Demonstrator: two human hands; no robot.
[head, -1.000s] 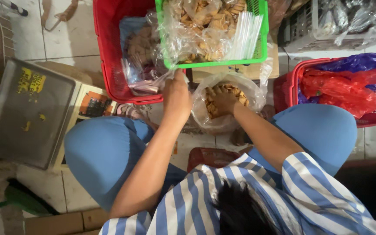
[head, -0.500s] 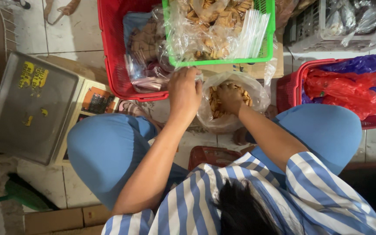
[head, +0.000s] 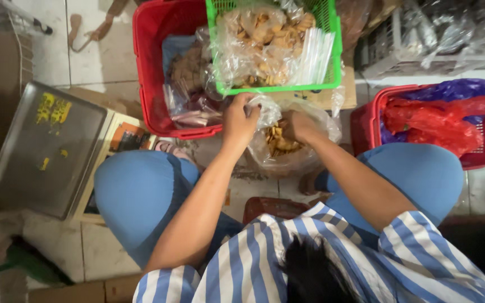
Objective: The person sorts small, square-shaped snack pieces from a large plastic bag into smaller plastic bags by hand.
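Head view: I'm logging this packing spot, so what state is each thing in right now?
Clear plastic bag: open at the top, partly filled with brown snacks.
Left hand: gripping the bag's rim.
Right hand: inside the bag's mouth.
Green basket: filled with bagged snacks, resting across the red basket.
Red basket: holds packed bags.
Second red basket: holds red and purple bags.
Metal tray: bare, tilted.
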